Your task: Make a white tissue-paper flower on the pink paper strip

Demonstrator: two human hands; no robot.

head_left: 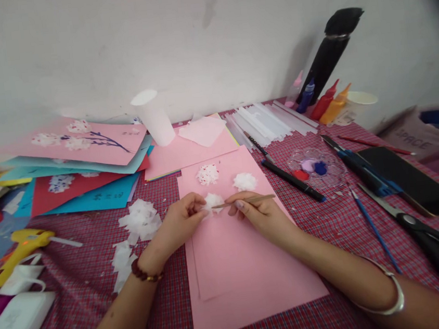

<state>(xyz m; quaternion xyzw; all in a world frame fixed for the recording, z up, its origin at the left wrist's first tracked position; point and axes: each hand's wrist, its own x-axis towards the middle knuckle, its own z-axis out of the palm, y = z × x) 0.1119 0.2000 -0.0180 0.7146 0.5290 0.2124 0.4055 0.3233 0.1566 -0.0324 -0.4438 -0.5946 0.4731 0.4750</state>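
My left hand (188, 216) is pinched closed on a small piece of white tissue paper (209, 207), over pink paper sheets (249, 266). My right hand (254, 212) grips a thin tan stick (260, 198) whose pointed tip touches the white tissue cluster (214, 200). Further up the pink sheet are a white tissue flower with red specks (207, 174) and a plain white one (245, 181). Left of my left hand, loose torn white tissue pieces (141, 220) lie on the checked tablecloth (167, 306).
At left lie finished flower cards (95, 146) and a yellow glue gun (20, 248). Behind stand a white paper tube (154, 120) and glue sticks (266, 123). On the right are a paint palette (323, 181), black marker (294, 180), phone (417, 177), scissors (423, 232) and paint bottles (325, 101).
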